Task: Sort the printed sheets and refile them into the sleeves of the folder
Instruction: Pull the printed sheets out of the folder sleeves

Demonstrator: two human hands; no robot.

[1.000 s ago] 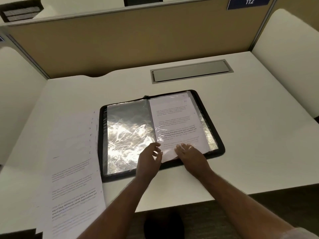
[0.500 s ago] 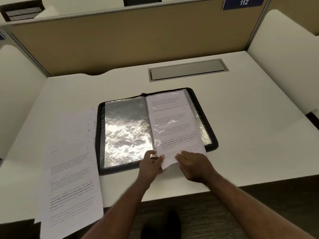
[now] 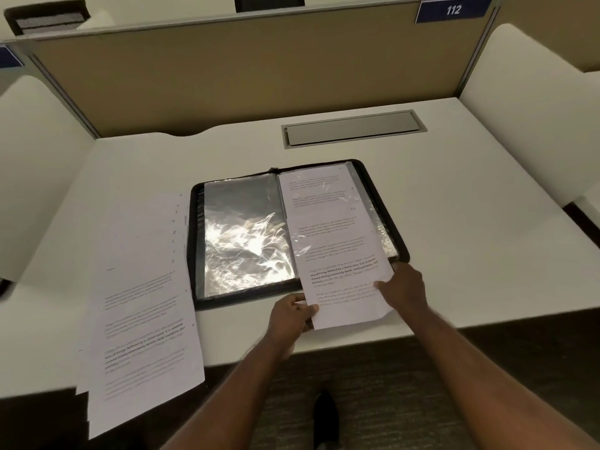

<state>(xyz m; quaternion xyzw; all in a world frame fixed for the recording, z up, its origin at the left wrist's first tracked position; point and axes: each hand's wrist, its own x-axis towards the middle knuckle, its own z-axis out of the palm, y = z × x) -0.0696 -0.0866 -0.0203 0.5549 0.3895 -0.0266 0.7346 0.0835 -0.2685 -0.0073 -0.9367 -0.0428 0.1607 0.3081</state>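
Note:
A black zip folder [image 3: 401,241] lies open on the white desk, its shiny clear sleeves [image 3: 243,235] showing on the left page. A printed sheet [image 3: 337,254] lies partly inside the right-hand sleeve, its lower part sticking out over the folder's near edge. My left hand [image 3: 292,316] pinches the sheet's near left corner. My right hand [image 3: 404,287] grips its right edge, fingers curled over the paper. A fanned stack of printed sheets [image 3: 143,306] lies on the desk left of the folder.
The white desk [image 3: 470,254] ends close to me at a front edge; the stack overhangs it at the left. A grey cable hatch [image 3: 354,127] sits behind the folder. Tan and white partitions close off the back and both sides.
The printed sheet has slid toward me, further out of the right sleeve. Both hands moved back with it, the right hand shifting from the sheet's bottom to its right edge.

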